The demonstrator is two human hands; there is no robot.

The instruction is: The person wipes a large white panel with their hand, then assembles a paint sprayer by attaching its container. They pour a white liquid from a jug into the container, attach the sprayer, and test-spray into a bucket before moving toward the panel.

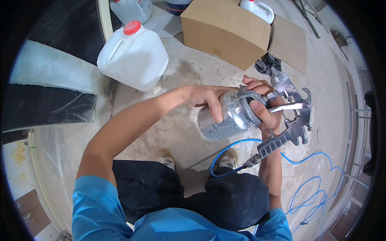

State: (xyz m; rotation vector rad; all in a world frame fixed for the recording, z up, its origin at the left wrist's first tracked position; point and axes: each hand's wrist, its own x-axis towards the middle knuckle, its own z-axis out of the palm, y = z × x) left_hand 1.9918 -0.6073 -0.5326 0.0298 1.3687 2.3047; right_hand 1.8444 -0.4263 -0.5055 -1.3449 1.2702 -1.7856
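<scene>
A metal spray gun (291, 114) with a silver cup (225, 120) fixed to it lies tilted on its side in front of me. My left hand (206, 100) is wrapped round the cup's body, thumb across its near side. At the cup's lid, my right hand (263, 108) grips the collar, with its thumb on the near side and fingers over the far side. The gun's grip and trigger point away to the right, outside my palm. From the foot of the handle runs a blue air hose (225, 152), looping down over my right knee.
A white jug (134, 56) with a red cap stands at the upper left. Beyond the gun sits an open cardboard box (225, 32), with black crumpled plastic (267, 64) by its corner. More hose (317, 201) lies in loose coils on the floor at the right.
</scene>
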